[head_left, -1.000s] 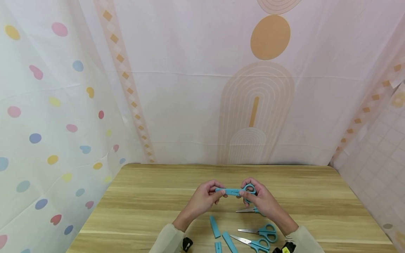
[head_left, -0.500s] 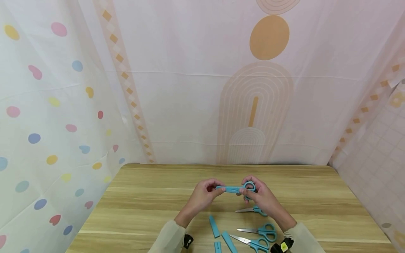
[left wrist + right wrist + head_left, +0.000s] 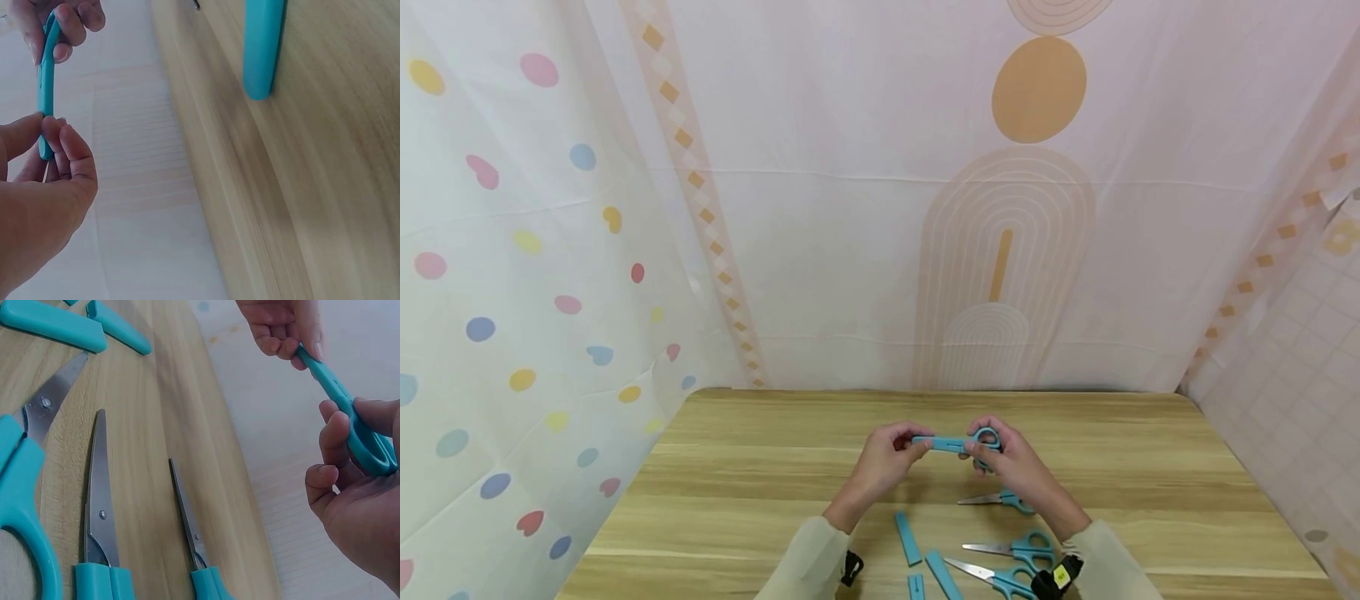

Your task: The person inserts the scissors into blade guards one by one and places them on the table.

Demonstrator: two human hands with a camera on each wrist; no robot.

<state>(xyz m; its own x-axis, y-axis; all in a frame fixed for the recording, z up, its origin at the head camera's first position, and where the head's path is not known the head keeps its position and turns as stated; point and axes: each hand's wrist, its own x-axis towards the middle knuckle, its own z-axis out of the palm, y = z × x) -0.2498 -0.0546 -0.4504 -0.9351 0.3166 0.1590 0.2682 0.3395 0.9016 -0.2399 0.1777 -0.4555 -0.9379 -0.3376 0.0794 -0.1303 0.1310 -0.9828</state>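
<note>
My left hand (image 3: 883, 460) pinches the tip end of a teal blade cover (image 3: 943, 443) between thumb and fingers. The cover sits over the blades of a pair of teal-handled scissors (image 3: 369, 450), so the blades are hidden. By the handle loops, my right hand (image 3: 1009, 457) grips the same scissors, thumb on top and fingers curled beneath. Both hands hold the pair level above the table. In the left wrist view the cover (image 3: 45, 94) runs straight between the two hands.
Below the hands on the wooden table (image 3: 737, 500) lie more scissors with bare blades: one pair (image 3: 1007, 498) under the right hand, two (image 3: 1030, 550) nearer. Left of them are loose teal covers (image 3: 907, 537). A patterned curtain (image 3: 835, 250) hangs behind the table.
Both hands have risen slightly and moved a little to the left with the covered scissors between them. The grips look the same, and the things on the table have not moved.
</note>
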